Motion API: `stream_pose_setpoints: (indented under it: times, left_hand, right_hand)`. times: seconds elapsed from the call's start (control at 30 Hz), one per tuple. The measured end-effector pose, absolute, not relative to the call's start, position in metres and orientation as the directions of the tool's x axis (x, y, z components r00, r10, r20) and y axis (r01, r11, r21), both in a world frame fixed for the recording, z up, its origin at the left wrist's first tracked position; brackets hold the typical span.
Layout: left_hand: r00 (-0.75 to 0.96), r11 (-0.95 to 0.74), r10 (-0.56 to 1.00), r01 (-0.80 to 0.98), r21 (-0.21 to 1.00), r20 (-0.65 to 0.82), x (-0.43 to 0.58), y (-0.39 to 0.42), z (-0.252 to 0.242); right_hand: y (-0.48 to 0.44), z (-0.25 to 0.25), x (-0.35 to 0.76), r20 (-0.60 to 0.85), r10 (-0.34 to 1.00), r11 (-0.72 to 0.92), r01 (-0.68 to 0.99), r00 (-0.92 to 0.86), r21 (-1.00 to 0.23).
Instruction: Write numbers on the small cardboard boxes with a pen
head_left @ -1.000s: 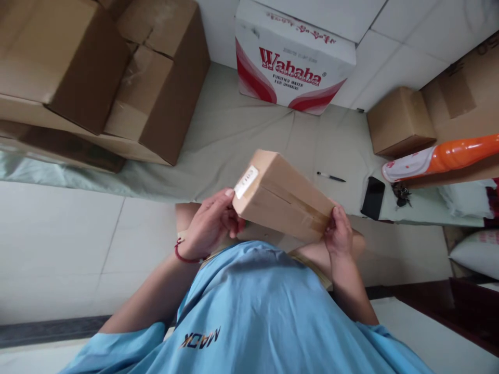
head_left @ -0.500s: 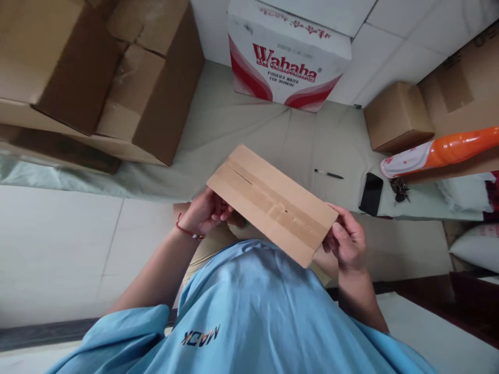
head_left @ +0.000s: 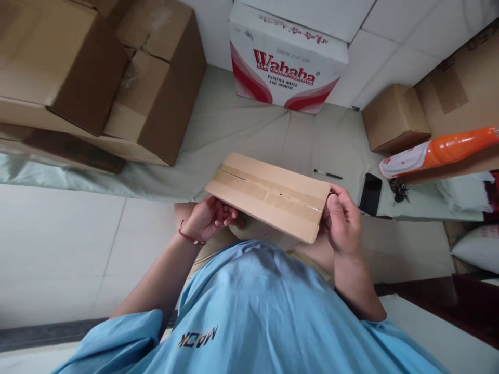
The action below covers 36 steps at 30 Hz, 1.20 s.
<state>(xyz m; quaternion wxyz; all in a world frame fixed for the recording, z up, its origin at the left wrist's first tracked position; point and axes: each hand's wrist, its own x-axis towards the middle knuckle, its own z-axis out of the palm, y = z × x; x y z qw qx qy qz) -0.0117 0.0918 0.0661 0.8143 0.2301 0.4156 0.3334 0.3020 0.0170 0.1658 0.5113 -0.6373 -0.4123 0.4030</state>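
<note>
Finding: you hold the box (head_left: 268,196) between both hands, in front of your chest and above your lap. Its broad face is turned up toward you, with a strip of tape (head_left: 273,195) running along its length.

Left hand (head_left: 206,218): the fingers (head_left: 225,213) are curled up under the box's left end and bear it from below. The grip is narrow and closed on the cardboard. A red cord sits on that wrist.

Right hand (head_left: 343,223): it is wrapped around the right end, the thumb at the top corner and the other fingers behind the end wall, out of sight. It is closed on the box as well.

Axis: the long axis runs from your left fingers across to your right fingers. The right end sits slightly nearer your body. Each hand has one short end; neither is nearer the middle, and the middle span is unsupported.

Surroundings: beyond the fingers lies a cloth (head_left: 241,130). Whether the box's far edge touches the cloth cannot be told. Just past your right fingers lie a pen (head_left: 328,174), a phone (head_left: 370,194) and keys (head_left: 398,188), all apart from the box. A printed carton (head_left: 286,59) stands well beyond, straight ahead.
</note>
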Motion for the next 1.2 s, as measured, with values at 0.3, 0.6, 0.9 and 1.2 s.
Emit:
stream_pose_setpoints:
  times: [0.3, 0.6, 0.9, 1.2]
  left_hand:
    - [0.455, 0.608, 0.781, -0.396, 0.688, -0.428, -0.008, 0.085, 0.100]
    - [0.399, 0.554, 0.828, -0.471, 0.686, -0.395, -0.002, 0.075, 0.108]
    - [0.065, 0.431, 0.888, -0.464, 0.774, -0.456, 0.016, 0.083, 0.108]
    - [-0.057, 0.492, 0.833, -0.376, 0.785, -0.550, -0.009, 0.100, 0.076]
  right_hand:
    - [0.002, 0.119, 0.332, -0.095, 0.872, -0.212, 0.195, 0.481, -0.958]
    - [0.000, 0.110, 0.333, -0.171, 0.866, -0.130, -0.119, 0.470, -0.984]
    - [0.002, 0.088, 0.314, -0.218, 0.850, -0.144, -0.186, 0.480, -0.972]
    - [0.002, 0.082, 0.294, -0.152, 0.900, -0.159, -0.019, 0.408, -0.987]
